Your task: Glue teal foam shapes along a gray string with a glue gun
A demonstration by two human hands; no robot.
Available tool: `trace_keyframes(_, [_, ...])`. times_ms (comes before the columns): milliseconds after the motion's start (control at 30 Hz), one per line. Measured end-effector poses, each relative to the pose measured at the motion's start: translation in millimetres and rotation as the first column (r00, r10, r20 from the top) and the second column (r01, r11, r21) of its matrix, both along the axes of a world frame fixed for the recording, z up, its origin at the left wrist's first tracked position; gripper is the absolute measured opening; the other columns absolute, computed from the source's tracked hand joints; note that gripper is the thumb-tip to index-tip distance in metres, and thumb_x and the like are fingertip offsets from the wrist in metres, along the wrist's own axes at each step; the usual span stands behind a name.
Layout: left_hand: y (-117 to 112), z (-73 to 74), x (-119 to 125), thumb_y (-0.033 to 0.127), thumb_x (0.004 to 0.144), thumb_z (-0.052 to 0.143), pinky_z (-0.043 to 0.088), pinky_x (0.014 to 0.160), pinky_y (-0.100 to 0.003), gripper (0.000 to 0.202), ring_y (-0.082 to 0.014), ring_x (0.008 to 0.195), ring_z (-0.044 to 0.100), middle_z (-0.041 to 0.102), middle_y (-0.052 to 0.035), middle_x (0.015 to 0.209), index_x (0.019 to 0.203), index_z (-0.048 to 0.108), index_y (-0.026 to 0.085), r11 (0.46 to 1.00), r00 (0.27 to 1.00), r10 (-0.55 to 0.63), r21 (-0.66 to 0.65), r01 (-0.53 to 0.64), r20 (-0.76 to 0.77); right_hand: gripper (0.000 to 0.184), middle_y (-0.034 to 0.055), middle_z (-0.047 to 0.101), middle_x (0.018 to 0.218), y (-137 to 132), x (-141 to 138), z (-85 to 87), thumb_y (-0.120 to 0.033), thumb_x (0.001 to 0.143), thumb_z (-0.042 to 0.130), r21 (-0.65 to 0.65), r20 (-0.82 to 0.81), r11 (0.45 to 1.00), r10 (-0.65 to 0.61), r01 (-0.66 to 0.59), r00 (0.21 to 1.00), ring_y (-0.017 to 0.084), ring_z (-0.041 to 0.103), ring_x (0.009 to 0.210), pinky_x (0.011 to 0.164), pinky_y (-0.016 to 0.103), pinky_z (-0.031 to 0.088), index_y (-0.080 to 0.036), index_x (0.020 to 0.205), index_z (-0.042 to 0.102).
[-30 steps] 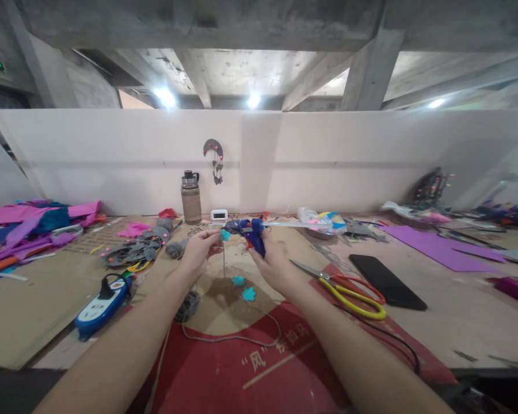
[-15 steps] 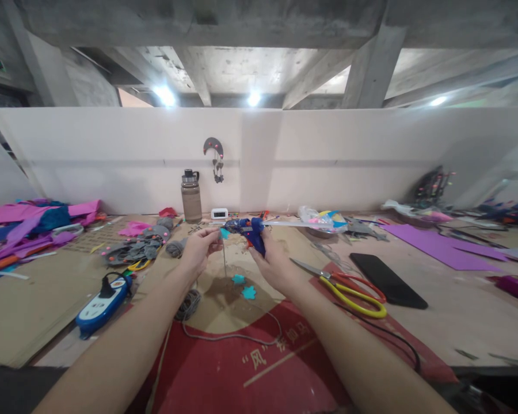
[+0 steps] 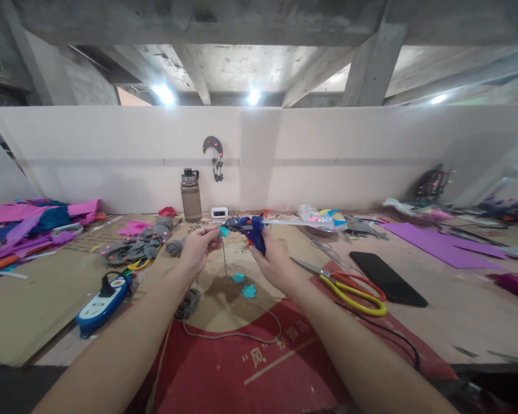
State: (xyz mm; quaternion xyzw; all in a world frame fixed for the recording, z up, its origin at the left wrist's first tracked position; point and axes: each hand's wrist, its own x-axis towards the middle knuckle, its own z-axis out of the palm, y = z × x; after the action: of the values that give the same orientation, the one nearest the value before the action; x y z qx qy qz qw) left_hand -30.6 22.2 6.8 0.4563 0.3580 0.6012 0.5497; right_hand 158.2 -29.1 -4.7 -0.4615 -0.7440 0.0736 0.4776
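Observation:
My right hand (image 3: 273, 263) grips a blue glue gun (image 3: 249, 230), whose nozzle points left at a small teal foam piece (image 3: 223, 232). That piece is pinched in the fingertips of my left hand (image 3: 198, 248), and a thin wire hangs down from it. Both hands are raised a little above the table. Two teal foam flowers (image 3: 244, 286) lie on the cardboard just below them. A coil of grey cord (image 3: 189, 302) sits under my left wrist.
Yellow and red scissors (image 3: 349, 287) and a black phone (image 3: 387, 271) lie to the right. A blue and white power strip (image 3: 101, 303) is at left, with grey felt pieces (image 3: 133, 250) behind it. A brown water bottle (image 3: 190, 196) stands by the white partition. Purple foam sheets (image 3: 440, 244) lie far right.
Almost nothing has moved: both hands keep their hold, and the view has shifted very slightly.

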Motion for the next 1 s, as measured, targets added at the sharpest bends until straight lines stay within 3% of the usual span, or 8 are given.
trace_keyframes(667, [0.4,1.4,-0.1,0.026,0.053,0.079,0.044,0.049,-0.019,0.031,-0.0068,0.049,0.054,0.061,0.0006,0.062,0.074,0.063,0.011,1.0,1.0,0.024,0.003,-0.024,0.013,0.033,0.0109,0.06,0.106,-0.8,-0.2,-0.5,-0.027,0.085,0.045,-0.019,-0.012,0.999,0.038,-0.038,0.999,0.024,0.056,0.093,0.08,0.038,0.045,-0.019,0.117,0.045])
trace_keyframes(1000, [1.8,1.2,-1.2,0.025,0.053,0.079,0.045,0.05,-0.02,0.03,-0.0071,0.05,0.055,0.061,0.0005,0.061,0.074,0.063,0.011,0.999,0.999,0.039,0.005,-0.039,0.016,0.034,0.0101,0.062,0.099,-2.1,-0.6,1.1,-0.026,0.085,0.045,-0.025,0.006,1.0,0.012,-0.012,1.0,0.023,0.057,0.087,0.078,0.037,0.045,-0.019,0.118,0.045])
